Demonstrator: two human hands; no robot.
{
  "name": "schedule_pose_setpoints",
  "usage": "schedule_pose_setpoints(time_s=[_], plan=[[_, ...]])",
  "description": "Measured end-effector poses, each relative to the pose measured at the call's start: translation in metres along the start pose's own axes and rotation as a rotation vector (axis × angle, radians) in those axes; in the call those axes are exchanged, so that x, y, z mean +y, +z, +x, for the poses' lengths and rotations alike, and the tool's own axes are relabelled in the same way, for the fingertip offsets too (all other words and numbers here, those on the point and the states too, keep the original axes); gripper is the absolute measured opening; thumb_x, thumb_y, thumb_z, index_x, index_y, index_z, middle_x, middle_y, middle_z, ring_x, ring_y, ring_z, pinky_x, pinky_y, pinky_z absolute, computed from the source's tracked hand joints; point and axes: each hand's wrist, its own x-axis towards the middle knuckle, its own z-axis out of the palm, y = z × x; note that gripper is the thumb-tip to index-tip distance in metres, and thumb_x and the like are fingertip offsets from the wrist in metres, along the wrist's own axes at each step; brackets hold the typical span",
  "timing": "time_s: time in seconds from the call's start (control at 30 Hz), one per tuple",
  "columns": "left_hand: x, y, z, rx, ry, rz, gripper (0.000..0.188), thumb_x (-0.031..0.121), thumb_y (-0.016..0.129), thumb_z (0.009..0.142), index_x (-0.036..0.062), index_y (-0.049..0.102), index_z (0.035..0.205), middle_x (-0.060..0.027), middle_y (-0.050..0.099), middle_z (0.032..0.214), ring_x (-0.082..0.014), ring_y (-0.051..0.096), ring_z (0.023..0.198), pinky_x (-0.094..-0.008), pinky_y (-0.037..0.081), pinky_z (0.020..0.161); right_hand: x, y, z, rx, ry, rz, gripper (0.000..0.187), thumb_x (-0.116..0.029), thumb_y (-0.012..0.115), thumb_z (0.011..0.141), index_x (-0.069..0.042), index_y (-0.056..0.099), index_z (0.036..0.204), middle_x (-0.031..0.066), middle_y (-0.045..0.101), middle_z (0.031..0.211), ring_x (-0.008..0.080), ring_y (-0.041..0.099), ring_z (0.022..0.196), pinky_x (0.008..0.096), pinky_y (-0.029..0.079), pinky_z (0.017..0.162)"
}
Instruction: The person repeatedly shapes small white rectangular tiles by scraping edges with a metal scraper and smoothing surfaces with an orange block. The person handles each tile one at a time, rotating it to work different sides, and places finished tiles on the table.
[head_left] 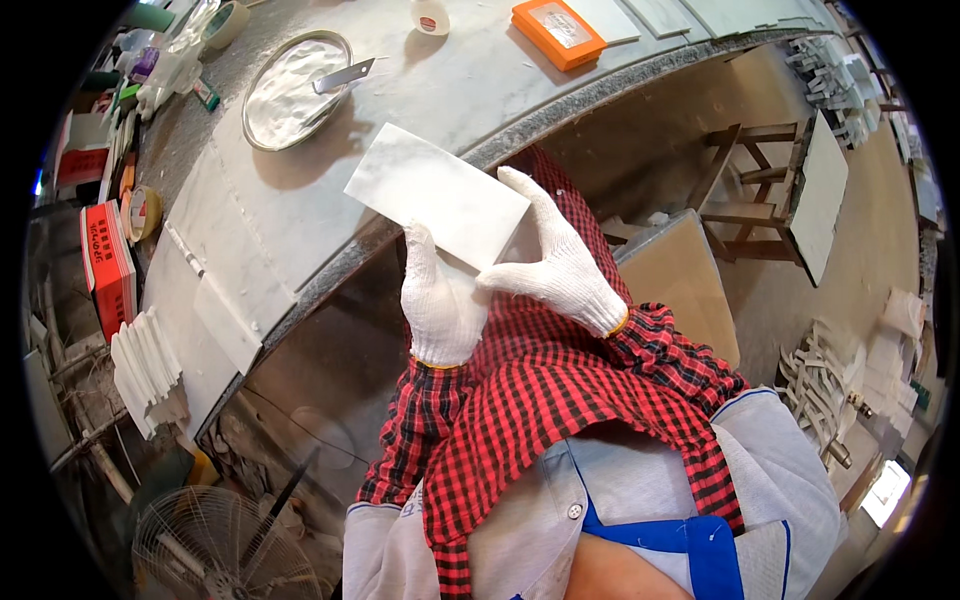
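A white, grey-veined rectangular marble tile (440, 190) is held up at the front edge of the workbench, its far end over the bench top. My left hand (443, 305), in a white knitted glove, grips the tile's near long edge with the thumb on top; its other fingers are hidden. My right hand (565, 262), gloved alike, spans the tile's right short end, thumb at the near corner and a finger at the far corner. Beyond the tile stands a round bowl of white paste (285, 112), with a metal scraper blade (343, 76) lying across its rim.
On the stone-topped workbench (420, 100) are an orange box (560, 34), a white round container (430, 17), tape rolls (145, 212) and a red box (108, 268). A fan (225, 550) stands at lower left, a wooden stand (765, 190) at right.
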Motion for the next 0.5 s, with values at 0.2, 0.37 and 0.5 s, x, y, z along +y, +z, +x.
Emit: schedule_pose_setpoints(time_s=[0.2,0.37,0.5], plan=[[-0.004,-0.006,0.0,0.025,-0.017,-0.077,0.06,0.043,0.044,0.108,0.0051,0.034,0.153,-0.0131,0.047,0.151,-0.0319,0.046,0.139,-0.0524,0.037,0.116,-0.003,-0.011,0.002,0.042,0.125,0.264,0.058,-0.009,0.067,0.097,0.003,0.044,0.149,0.0127,0.06,0.139,0.0169,0.058,0.124,0.0327,0.048,0.106],[-0.006,-0.003,-0.001,0.059,-0.025,-0.002,0.063,0.046,0.045,0.108,0.0061,0.032,0.155,-0.0138,0.044,0.154,-0.0338,0.045,0.141,-0.0547,0.036,0.117,0.005,-0.034,0.008,0.07,0.043,0.049,0.04,-0.016,0.058,0.104,0.005,0.058,0.137,0.0127,0.066,0.132,0.0167,0.062,0.119,0.0308,0.048,0.103],[-0.006,0.002,0.001,-0.048,-0.02,0.036,0.073,0.057,0.042,0.105,0.0074,0.028,0.158,-0.0129,0.042,0.156,-0.0323,0.043,0.142,-0.0533,0.035,0.118,-0.013,-0.026,0.004,0.146,-0.009,-0.216,0.048,-0.016,0.068,0.095,0.005,0.058,0.136,0.0152,0.067,0.126,0.0194,0.065,0.111,0.0318,0.05,0.099]])
